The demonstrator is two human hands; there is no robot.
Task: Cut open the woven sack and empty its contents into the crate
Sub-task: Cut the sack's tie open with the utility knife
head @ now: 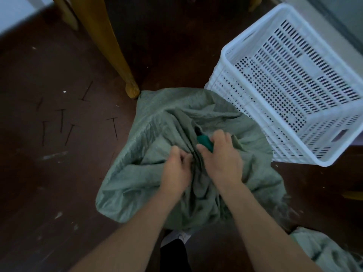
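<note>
Grey-green woven sack [157,122], matt crinkled plastic weave, white perforated plastic crate [294,146], smooth, varnished yellow wooden table leg [110,46], dark scuffed floor [49,173], faint sheen

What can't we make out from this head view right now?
Head view:
Contents of the sack: folds hide all but a dark green patch by the right hand.
Fingertips of the left hand: buried in sack folds.
Right side of the crate: cut by the frame edge.
More green fabric, bottom right: cropped by the corner.
</note>
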